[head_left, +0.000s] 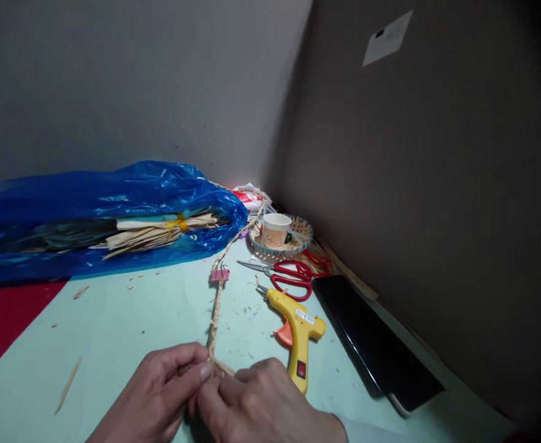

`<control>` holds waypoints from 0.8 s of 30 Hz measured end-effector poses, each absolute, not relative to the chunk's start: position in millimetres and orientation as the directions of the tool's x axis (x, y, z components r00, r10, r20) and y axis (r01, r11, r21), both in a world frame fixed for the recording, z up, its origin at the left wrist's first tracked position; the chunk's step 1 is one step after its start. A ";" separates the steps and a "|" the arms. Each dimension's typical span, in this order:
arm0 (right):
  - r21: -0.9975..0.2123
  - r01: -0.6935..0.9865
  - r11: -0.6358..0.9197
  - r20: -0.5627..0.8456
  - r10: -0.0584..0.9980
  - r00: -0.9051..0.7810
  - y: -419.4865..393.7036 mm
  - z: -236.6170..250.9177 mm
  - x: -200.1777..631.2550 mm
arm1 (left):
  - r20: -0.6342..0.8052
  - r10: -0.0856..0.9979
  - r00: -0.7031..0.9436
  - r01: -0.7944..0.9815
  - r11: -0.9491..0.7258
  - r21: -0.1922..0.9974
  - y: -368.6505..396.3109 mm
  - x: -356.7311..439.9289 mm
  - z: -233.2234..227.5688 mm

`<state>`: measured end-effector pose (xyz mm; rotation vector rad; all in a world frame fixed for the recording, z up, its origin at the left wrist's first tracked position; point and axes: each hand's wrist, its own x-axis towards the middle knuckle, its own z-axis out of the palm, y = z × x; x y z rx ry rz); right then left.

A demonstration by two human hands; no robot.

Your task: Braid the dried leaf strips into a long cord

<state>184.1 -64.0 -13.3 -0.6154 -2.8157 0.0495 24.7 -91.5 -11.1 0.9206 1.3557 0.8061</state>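
Observation:
A pale braid of dried plant strips runs from my fingers straight away over the light green tabletop. Far up its length a pink binder clip grips it. My left hand pinches the near end of the braid between thumb and forefinger. Close against it, my right hand is closed on the loose strands at the same end, one strand showing above its knuckles. The fingertips of the right hand are partly hidden. To its right lies a yellow glue gun with an orange trigger.
Red-handled scissors lie beyond the glue gun, before a woven basket holding a paper cup. A black phone-like slab lies along the right wall. At the left back, a blue plastic bag holds tied bundles of dried strips.

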 end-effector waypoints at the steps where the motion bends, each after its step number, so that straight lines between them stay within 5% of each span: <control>1: -0.161 0.442 0.883 0.240 0.469 -0.850 -62.8 -7.8 185.1 | -0.427 0.902 0.068 0.060 0.423 0.904 -91.8 24.5 -9.3; 6: -0.599 0.614 0.514 0.147 0.824 -0.547 -50.6 24.1 192.8 | -0.459 0.883 0.103 0.015 0.460 0.888 -91.2 24.6 -7.2; 11: -0.894 0.367 0.258 -0.099 0.685 -0.722 -37.5 13.9 193.8 | -0.387 0.912 0.134 0.094 0.377 0.921 -91.7 26.0 -7.9; 24: -0.927 0.356 0.116 -0.123 0.805 -0.581 -42.3 0.0 184.9 | -0.014 0.998 -0.058 0.631 0.047 0.774 -104.9 36.9 2.6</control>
